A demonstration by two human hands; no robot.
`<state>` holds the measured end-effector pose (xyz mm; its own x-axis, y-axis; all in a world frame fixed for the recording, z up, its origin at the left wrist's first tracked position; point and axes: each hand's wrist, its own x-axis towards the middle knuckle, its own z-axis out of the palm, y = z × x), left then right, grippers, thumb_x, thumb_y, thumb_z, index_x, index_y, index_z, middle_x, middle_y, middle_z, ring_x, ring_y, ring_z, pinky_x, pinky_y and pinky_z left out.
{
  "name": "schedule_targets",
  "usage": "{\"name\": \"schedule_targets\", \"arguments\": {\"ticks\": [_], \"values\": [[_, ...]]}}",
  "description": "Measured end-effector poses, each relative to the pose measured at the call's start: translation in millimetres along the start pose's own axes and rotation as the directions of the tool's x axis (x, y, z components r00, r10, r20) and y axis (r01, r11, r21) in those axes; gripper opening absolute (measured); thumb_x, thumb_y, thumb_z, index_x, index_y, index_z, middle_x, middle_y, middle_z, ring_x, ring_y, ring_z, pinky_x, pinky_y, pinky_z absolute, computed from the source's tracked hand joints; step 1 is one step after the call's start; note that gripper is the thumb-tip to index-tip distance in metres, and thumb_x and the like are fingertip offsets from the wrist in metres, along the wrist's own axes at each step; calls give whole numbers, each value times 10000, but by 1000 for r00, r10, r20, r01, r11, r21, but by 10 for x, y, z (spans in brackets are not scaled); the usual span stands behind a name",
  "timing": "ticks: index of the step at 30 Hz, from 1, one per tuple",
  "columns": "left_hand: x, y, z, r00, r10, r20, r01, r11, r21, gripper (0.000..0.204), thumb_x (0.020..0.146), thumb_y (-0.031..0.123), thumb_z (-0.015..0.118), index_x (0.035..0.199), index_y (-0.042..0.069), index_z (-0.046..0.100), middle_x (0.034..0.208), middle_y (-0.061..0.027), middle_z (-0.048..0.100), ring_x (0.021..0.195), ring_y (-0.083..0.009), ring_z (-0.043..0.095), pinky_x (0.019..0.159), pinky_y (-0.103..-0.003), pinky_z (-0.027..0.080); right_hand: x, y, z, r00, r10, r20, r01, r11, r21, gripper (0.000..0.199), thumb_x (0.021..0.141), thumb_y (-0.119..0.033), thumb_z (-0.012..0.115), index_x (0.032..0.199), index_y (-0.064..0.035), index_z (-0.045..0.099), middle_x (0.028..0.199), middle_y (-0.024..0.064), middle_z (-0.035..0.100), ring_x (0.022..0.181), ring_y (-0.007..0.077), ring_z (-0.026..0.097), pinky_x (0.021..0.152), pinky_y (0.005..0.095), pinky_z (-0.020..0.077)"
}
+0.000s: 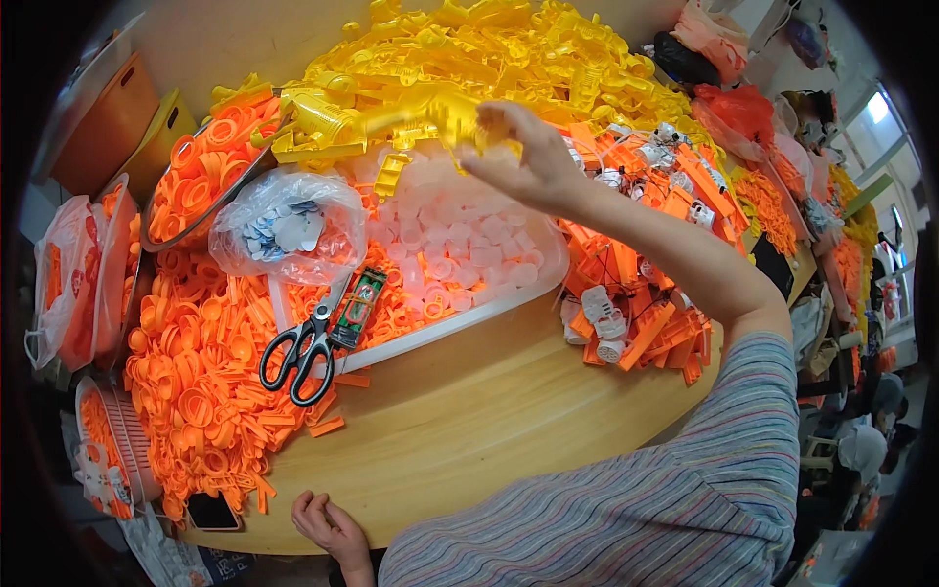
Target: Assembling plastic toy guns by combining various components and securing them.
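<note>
My right hand [518, 152] reaches far over the table, its thumb and fingers apart. A motion-blurred yellow plastic part [440, 115] is right beside its fingertips; whether they touch it I cannot tell. Under the hand stands a white tub [430, 338] with translucent whitish caps [469, 240] and orange pieces inside. My left hand [333, 528] rests at the table's near edge, fingers loosely curled in with nothing seen in them. Beyond the right hand rises a heap of yellow plastic parts [509, 54].
Black-handled scissors [311, 342] and a green-black battery holder [360, 305] lie by a clear bag [289, 225]. Orange parts [201, 372] cover the left side. Orange pieces with white wired units [636, 284] are piled right. A phone [213, 512] lies at the near left edge.
</note>
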<state>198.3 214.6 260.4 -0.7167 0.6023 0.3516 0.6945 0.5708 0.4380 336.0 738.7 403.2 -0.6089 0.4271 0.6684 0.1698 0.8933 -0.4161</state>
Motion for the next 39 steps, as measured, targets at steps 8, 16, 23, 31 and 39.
{"name": "schedule_targets", "arguments": {"ticks": [8,16,23,31,39], "values": [[-26,13,-26,1000,-17,14,17,999,30,133,879,-85,505,986,-27,558,1122,-192,503,1031,-345,495,855,-395,431,421,646,-354,895,398,201,-445,809,383,314,928,-296,649,1162,-89,674,1018,37,703,855,91,673,676,244,527],[-38,-34,-5,999,-25,38,24,999,30,144,879,-90,492,994,-26,550,1149,-192,490,1040,-335,491,826,-374,443,699,2086,-588,676,683,277,-244,562,-790,467,733,-293,725,1121,-34,685,1111,171,689,1041,299,660,859,378,541],[-41,-42,-13,997,-53,59,52,998,20,136,889,-88,487,995,-26,546,1163,-194,485,1061,-328,486,819,-363,451,645,2296,-519,562,819,112,-261,304,-916,445,792,-273,729,1189,-82,667,1260,132,635,1136,288,627,897,448,530],[-30,-28,-3,996,-60,65,59,998,19,121,892,-87,495,986,-27,543,1166,-192,485,1079,-322,484,874,-360,437,629,2323,-413,785,475,-399,-563,278,-778,345,864,-300,657,1127,-78,680,1190,147,650,1067,328,645,840,464,547],[-41,-41,-5,997,-60,57,59,998,17,121,896,-90,492,984,-26,545,1166,-190,483,1067,-320,487,855,-353,442,575,2379,-353,577,805,138,-341,391,-855,478,782,-333,624,1129,-8,673,1172,206,654,1063,317,650,902,396,523]]}}
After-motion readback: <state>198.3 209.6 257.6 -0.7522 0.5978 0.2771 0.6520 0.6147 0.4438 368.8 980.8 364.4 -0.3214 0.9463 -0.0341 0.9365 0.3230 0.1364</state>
